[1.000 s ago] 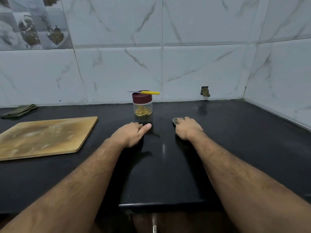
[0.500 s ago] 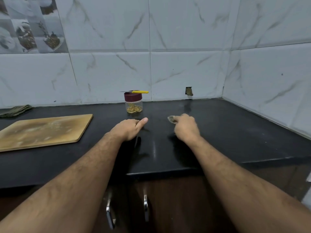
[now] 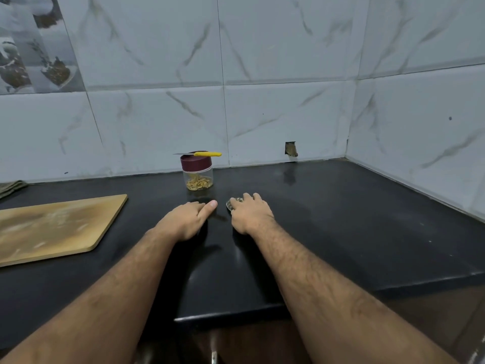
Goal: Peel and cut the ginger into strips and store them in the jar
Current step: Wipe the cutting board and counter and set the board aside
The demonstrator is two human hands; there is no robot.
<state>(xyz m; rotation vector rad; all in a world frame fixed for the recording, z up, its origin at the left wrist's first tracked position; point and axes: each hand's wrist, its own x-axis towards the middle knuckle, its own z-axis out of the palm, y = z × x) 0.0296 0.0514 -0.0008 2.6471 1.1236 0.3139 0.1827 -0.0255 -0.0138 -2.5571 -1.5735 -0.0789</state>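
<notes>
Standing on the black stone desk, a small clear plastic jar with a maroon screw lid holds yellow ginger strips in its bottom. A yellow-handled knife lies across that lid. Just in front of the jar, the left hand rests loosely curled, holding nothing; the right hand has its fingers over a small greyish scrap. Left of the jar lies a wooden cutting board.

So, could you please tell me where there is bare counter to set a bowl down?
Right of the right hand, the counter lies bare to the corner walls. Another bare strip runs between the cutting board and the jar. It is crowded between jar and hands.
</notes>
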